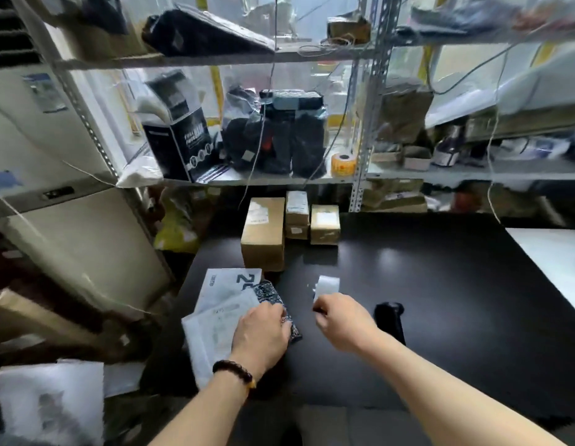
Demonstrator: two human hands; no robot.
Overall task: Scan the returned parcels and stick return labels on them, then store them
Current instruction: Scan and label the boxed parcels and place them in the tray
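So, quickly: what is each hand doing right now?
The left hand grips the dark parcel.
The right hand pinches a label.

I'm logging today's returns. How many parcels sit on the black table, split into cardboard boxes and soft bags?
Cardboard boxes: 4 (large box, upper small box apparently stacked on lower small box, right box)
Soft bags: 3 (grey printed bag, white bag, dark patterned bag held by the left hand)
Total: 7
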